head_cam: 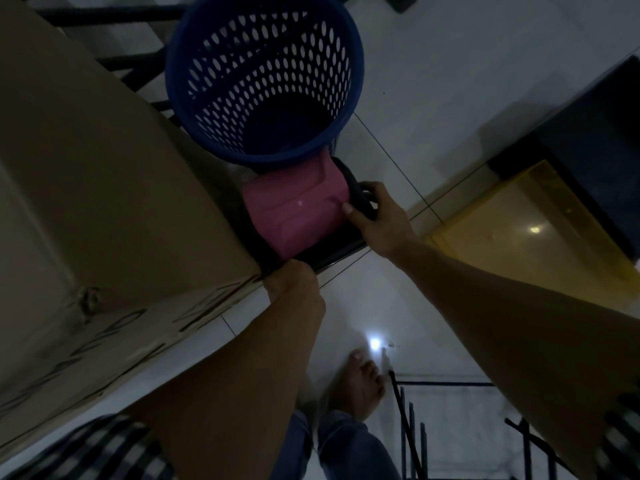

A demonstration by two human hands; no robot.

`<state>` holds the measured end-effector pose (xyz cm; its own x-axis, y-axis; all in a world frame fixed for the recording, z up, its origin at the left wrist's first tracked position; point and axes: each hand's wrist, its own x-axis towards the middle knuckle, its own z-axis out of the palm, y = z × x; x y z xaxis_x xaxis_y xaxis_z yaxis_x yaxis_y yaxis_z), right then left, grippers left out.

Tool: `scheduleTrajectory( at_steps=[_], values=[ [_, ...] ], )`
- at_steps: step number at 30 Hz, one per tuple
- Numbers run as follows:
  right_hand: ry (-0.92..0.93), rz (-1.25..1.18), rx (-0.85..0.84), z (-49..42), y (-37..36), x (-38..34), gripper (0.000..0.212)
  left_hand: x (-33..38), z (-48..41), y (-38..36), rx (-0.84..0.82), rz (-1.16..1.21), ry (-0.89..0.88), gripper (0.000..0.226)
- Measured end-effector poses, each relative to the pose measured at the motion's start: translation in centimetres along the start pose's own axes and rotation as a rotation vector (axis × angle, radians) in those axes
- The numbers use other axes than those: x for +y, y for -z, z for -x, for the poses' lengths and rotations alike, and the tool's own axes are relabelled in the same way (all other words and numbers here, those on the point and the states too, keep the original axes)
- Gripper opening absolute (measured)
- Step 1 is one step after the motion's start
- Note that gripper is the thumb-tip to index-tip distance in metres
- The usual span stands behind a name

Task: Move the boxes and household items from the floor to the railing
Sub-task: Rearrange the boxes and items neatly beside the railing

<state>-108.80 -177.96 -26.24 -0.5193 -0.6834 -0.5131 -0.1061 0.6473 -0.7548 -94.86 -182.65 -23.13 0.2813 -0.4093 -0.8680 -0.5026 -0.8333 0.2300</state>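
A pink bag (298, 209) with black edging lies on the dark railing (332, 252), wedged between a large cardboard box (104, 188) on the left and a blue perforated basket (263, 77) behind it. My right hand (377, 213) grips the bag's black strap at its right side, thumb on the pink fabric. At the bag's near black edge, by the box corner, is my left hand (294, 285), its fingers curled around that edge. Both the box and the basket rest up on the railing.
White tiled floor (433, 98) lies below to the right. A yellow translucent panel (530, 233) and a dark block (595, 133) sit at right. My bare foot (360, 386) stands on the floor beside black railing bars (408, 427) at the bottom.
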Motion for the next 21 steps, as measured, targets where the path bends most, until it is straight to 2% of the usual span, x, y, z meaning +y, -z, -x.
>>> scheduleTrajectory(
  at_steps=[2, 3, 5, 6, 7, 8, 9, 13, 16, 18, 21],
  values=[
    [0.008, 0.026, -0.001, 0.0, 0.0, 0.0, 0.059, 0.2, -0.3, 0.6, 0.017, 0.073, 0.052, 0.039],
    [0.020, 0.033, 0.011, 0.1, 0.0, 0.0, 0.059, -0.2, -1.2, 0.4, 0.066, -0.012, 0.011, 0.039],
    [0.037, 0.022, 0.043, 0.4, -0.3, -0.1, 0.061, -0.3, -1.2, 0.1, 0.090, -0.415, -0.117, 0.041],
    [0.039, 0.014, 0.052, 0.5, -0.4, -0.1, 0.065, -0.4, -1.8, -0.1, 0.113, -0.440, -0.108, 0.041],
    [0.039, 0.008, 0.056, 0.5, -0.6, -0.1, 0.068, -1.1, -3.0, -0.6, 0.144, -0.161, -0.063, 0.040],
    [0.032, 0.012, 0.055, 0.5, -0.7, -0.1, 0.069, -1.1, -2.4, -0.4, 0.144, 0.000, -0.008, 0.039],
    [0.023, 0.021, 0.055, 0.4, -0.8, -0.1, 0.070, -1.7, -2.4, -0.6, 0.157, 0.027, 0.022, 0.039],
    [-0.036, 0.083, 0.086, -0.3, -0.6, -0.1, 0.074, -2.3, -3.4, -0.7, 0.157, -0.243, -0.090, 0.038],
    [-0.093, 0.033, 0.120, -0.3, -0.3, -0.1, 0.081, -1.7, -4.0, -1.1, 0.062, 0.223, -0.024, 0.040],
    [-0.117, -0.017, 0.127, 0.0, -0.2, 0.1, 0.076, -1.7, -4.1, -1.6, 0.086, 0.268, -0.052, 0.054],
    [-0.147, -0.105, 0.145, 0.5, 0.2, 0.6, 0.069, -1.7, -4.2, -1.8, 0.091, 0.178, -0.097, 0.091]
  ],
)
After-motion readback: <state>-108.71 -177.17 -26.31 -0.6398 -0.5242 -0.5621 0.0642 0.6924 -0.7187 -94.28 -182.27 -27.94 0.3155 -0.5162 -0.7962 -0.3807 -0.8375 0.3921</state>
